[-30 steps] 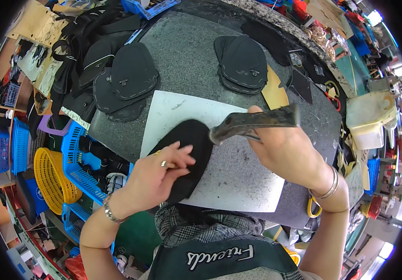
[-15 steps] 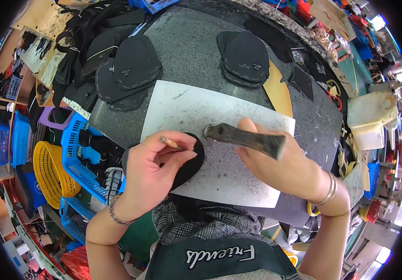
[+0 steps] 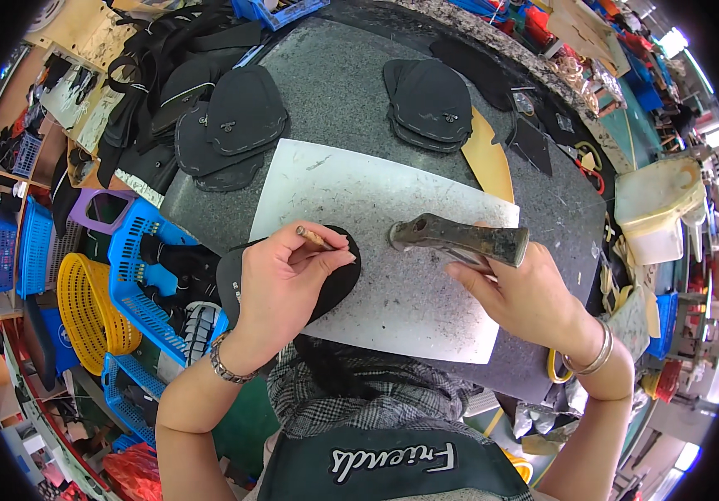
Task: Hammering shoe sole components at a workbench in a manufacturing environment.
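Observation:
My left hand (image 3: 278, 284) pinches a thin punch-like rod (image 3: 313, 238) between its fingers, the rod's top end poking up. Beneath that hand lies a rounded black fabric piece (image 3: 346, 271), partly hidden by it, on the left part of a scuffed white board (image 3: 409, 321). The rod's lower tip is hidden by my fingers. My right hand (image 3: 534, 296) grips a hammer (image 3: 464, 237), held raised over the board to the right of the rod and apart from it. Most of the hammer's handle is hidden behind its dark metal head and my hand.
Stacked black pieces lie at the back left (image 3: 247, 108) and back right (image 3: 433, 102) of the grey table. A yellow sheet (image 3: 490, 163) lies beside the right stack. Red-handled scissors (image 3: 595, 177) rest farther right. Blue (image 3: 138, 275) and yellow baskets (image 3: 92, 313) stand at left.
My right hand and the hammer have moved to the right, away from the rod. My left hand has shifted slightly, keeping the rod pinched over the black piece.

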Demonstrator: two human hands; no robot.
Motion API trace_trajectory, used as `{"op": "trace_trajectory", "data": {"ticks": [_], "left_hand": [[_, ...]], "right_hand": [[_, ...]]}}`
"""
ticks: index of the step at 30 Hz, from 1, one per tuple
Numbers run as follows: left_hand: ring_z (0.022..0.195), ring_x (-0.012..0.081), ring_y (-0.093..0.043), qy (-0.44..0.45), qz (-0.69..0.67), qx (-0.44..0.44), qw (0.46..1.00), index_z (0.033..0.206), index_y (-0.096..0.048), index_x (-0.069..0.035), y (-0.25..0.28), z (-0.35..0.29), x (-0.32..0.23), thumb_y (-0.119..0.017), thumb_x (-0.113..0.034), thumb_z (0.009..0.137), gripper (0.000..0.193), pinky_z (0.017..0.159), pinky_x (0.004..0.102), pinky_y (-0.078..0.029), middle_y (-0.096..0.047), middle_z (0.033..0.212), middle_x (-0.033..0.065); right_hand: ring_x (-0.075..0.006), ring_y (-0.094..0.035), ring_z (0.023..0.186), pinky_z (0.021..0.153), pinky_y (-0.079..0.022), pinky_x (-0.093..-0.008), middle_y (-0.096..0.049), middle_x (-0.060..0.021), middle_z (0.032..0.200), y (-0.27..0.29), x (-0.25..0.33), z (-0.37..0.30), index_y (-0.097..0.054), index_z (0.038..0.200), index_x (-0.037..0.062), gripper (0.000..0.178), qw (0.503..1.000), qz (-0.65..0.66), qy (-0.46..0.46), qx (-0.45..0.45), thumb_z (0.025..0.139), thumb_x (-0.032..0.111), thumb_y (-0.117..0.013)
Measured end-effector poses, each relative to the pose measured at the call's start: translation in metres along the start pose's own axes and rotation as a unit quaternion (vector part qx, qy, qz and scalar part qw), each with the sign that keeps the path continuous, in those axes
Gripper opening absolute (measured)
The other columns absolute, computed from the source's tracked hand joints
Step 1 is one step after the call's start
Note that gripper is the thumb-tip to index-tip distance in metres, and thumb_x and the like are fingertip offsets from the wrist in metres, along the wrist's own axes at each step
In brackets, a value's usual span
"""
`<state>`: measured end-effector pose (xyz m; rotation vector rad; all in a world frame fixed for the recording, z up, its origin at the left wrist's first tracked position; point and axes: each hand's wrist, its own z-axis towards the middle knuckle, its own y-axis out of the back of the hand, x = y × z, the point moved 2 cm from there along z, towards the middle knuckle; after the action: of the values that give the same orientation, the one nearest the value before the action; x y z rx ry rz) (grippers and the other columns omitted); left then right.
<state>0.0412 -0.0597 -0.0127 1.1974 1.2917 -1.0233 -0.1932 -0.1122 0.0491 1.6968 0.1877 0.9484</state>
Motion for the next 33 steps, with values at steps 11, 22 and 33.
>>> {"op": "trace_trajectory", "data": {"ticks": [11, 22, 33], "left_hand": [[0.059, 0.0239, -0.058, -0.255, 0.287, -0.055, 0.922, 0.083, -0.061, -0.004, -0.014, -0.005, -0.007, -0.072, -0.008, 0.076, 0.014, 0.051, 0.0313, -0.047, -0.062, 0.073, 0.0073], [0.073, 0.0108, -0.065, -0.038, -0.004, -0.038, 0.999, 0.087, -0.061, 0.003, -0.002, 0.007, 0.009, -0.062, 0.002, 0.084, 0.003, 0.069, 0.0217, -0.051, -0.068, 0.08, 0.0079], [0.065, 0.0282, -0.059, -0.281, 0.348, -0.031, 0.894, 0.089, -0.063, -0.008, -0.016, -0.003, -0.005, -0.067, -0.002, 0.077, 0.014, 0.052, 0.0351, -0.048, -0.062, 0.083, 0.0101]], "right_hand": [[-0.037, -0.06, 0.06, 0.051, -0.045, -0.041, -0.059, -0.017, 0.068, 0.054, 0.047, 0.014, -0.052, 0.105, -0.002, 0.033, 0.995, 0.047, 0.046, -0.079, 0.085, 0.018, -0.068], [-0.0319, -0.053, 0.063, 0.058, -0.043, -0.0361, -0.054, -0.0149, 0.07, 0.06, 0.057, 0.017, -0.058, 0.103, -0.0008, 0.026, 0.993, -0.092, 0.056, -0.041, 0.078, 0.001, -0.066], [-0.0297, -0.057, 0.066, 0.058, -0.044, -0.038, -0.058, -0.0155, 0.079, 0.062, 0.058, 0.02, -0.058, 0.106, 0.0002, 0.034, 0.968, -0.223, 0.104, -0.048, 0.074, 0.0, -0.066]]}}
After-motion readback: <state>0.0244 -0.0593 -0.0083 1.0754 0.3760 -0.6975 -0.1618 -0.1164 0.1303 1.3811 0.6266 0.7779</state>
